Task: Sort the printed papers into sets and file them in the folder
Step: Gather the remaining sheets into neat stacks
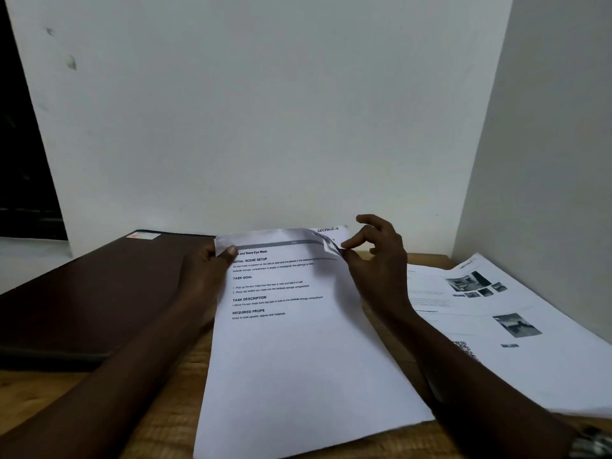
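Pale, plain walls meet in a corner at the right, with a dark window opening at the far left, and below them lies a light wooden tabletop. On its left part a dark brown flat folder lies closed, a small white label near its far corner. Just beside the folder, in the middle of the table, a white printed sheet with bold black headings such as "TASK GOAL" and "REQUIRED PROPS" lies lengthwise away from the person, its far edge lifted and curled. The left hand pinches the sheet's far left corner, thumb on top of the paper and fingers hidden beneath it. The right hand pinches the bent-over far right corner between thumb and forefinger, while its other fingers are raised and spread apart. Behind the lifted edge shows the top of another white page with the handwritten words "SECTION-5". To the right, partly under the right forearm, a second pile of white printed papers with small grey photographs lies askew on the table, reaching toward the right wall. A metal band shows at the right wrist.
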### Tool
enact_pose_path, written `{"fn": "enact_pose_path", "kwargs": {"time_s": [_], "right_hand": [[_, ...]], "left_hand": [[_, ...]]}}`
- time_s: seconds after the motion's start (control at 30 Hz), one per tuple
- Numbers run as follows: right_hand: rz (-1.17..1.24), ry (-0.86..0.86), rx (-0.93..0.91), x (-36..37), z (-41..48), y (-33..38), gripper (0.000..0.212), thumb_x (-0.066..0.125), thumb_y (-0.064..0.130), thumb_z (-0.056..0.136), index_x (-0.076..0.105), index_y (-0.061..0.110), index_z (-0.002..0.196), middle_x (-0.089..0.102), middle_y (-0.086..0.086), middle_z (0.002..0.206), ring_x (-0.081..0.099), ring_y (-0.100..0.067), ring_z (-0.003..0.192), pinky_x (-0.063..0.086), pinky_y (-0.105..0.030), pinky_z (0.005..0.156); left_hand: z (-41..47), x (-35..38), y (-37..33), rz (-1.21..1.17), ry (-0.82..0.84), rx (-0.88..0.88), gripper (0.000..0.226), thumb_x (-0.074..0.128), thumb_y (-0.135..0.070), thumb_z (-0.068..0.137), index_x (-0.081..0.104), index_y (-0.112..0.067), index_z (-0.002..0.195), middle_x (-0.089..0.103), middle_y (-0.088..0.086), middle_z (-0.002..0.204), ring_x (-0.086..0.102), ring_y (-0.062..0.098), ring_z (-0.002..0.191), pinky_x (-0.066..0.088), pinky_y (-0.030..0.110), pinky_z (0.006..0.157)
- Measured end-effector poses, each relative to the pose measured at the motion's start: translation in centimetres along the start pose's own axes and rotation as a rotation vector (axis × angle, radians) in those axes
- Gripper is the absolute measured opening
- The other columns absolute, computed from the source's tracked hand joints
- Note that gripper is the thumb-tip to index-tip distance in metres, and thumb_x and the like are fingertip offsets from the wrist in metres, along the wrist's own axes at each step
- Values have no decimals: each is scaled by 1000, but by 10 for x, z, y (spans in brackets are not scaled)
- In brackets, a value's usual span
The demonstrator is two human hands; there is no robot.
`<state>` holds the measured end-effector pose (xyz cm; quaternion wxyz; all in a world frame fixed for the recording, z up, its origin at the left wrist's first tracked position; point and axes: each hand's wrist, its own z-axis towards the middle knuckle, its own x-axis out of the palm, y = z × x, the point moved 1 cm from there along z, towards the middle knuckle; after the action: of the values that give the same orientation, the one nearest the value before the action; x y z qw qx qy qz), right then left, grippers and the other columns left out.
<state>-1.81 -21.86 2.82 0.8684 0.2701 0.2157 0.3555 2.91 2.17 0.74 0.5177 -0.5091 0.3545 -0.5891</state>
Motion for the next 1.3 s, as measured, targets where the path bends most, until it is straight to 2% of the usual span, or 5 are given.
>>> {"fn": "enact_pose_path", "kwargs": {"time_s": [0.37,0.53,0.87,1.03,1.3], "right_hand": [[289,180,187,6,-8,12,26,58,38,94,63,14,84,68,-2,58,64,-19,62,47,-38,65],[65,75,241,-4,3,-3,38,77,30,80,54,23,110,61,12,89,55,-5,75,38,-14,61],[50,101,136,-7,5,-1,30,64,31,90,58,11,70,55,11,58,50,0,57,32,-14,56],[430,434,497,1,5,-4,73,45,90,70,66,31,107,68,9,112,61,-13,109,42,-41,101],[254,703,560,-12,-8,-15,24,75,28,82,73,10,97,75,-11,94,73,-30,87,56,-48,87]], "left_hand": [[1,-1,-3,8,-62,-17,22,55,-8,97,63,1,116,66,24,112,65,32,95,53,44,87],[-6,3,-5,12,42,44,25,52,-7,98,62,4,118,68,24,113,66,37,103,53,44,90],[-6,4,-5,-12,6,10,24,54,-7,97,62,6,116,67,22,108,65,33,95,55,38,81],[-5,2,-6,-65,-22,-47,25,55,-9,97,60,5,117,69,18,103,68,28,85,59,33,67],[-7,-2,-12,-256,69,-151,29,52,-13,98,59,4,121,66,23,117,71,31,91,61,41,68]]}}
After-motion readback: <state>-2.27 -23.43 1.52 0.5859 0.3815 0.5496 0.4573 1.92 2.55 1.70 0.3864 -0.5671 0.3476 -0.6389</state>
